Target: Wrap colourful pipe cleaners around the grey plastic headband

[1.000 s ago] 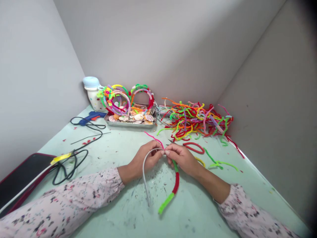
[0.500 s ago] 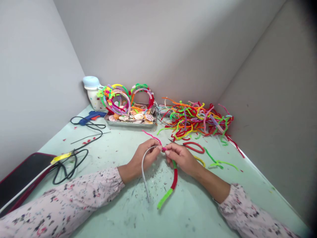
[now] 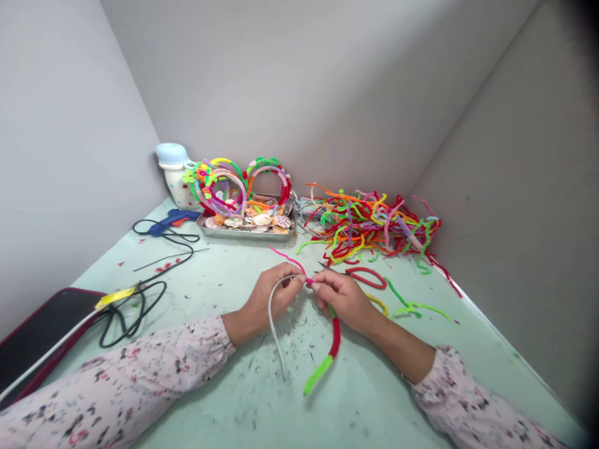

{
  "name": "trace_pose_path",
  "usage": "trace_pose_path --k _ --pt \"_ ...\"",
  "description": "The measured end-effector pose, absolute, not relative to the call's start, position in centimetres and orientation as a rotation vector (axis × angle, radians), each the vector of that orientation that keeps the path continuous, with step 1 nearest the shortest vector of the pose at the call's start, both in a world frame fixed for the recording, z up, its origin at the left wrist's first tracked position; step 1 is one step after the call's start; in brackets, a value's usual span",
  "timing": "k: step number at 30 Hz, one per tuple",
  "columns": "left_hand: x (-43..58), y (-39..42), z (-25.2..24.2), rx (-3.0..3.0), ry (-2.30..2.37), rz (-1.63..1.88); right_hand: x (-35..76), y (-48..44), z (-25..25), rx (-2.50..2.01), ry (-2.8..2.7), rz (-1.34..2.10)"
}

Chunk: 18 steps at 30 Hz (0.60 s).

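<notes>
A curved headband (image 3: 336, 337) is held up between my two hands. Its right part is wrapped in green and red pipe cleaner, and its left part is a bare grey band (image 3: 270, 318). My left hand (image 3: 276, 290) pinches the bare band near the top of the arc. Close beside it, my right hand (image 3: 344, 296) has thumb and finger closed on the wrapped section. Between the fingertips a pink pipe cleaner (image 3: 287, 256) is wound round the band, its loose end pointing up and to the left. My fingers hide part of the winding.
Scissors (image 3: 367, 278) with red handles lie beyond my right hand, near a heap of pipe cleaners (image 3: 374, 224). A metal tray (image 3: 248, 234) holds shells and wrapped headbands (image 3: 227, 181). Left are a blue glue gun (image 3: 173, 219), its cord, a lidded jar (image 3: 176, 178) and a black tablet-like object (image 3: 56, 324).
The hanging ends of the headband have swung slightly to the right. Both hands stay in nearly the same place, and the pink tail has shifted a little.
</notes>
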<state>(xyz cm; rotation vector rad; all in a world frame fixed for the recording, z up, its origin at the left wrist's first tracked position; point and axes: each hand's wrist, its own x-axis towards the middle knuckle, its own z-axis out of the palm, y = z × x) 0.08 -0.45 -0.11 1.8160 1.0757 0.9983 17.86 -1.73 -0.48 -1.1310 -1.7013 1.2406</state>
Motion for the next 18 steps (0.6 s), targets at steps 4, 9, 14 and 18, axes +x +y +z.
trace_pose_path --k 4,9,14,18 --pt "0.16 -0.46 -0.09 1.814 1.093 1.004 17.87 -1.76 -0.45 -1.129 -1.718 1.203" --pt "0.2 -0.46 -0.08 1.813 1.12 1.006 17.93 -1.71 -0.55 -1.141 -1.735 1.179" --pt "0.15 -0.51 -0.05 1.823 1.112 1.011 17.94 -1.71 -0.61 -1.147 -1.742 1.172" --pt "0.15 -0.51 0.04 1.833 1.11 1.025 17.9 -1.76 -0.43 -1.15 -1.744 1.179"
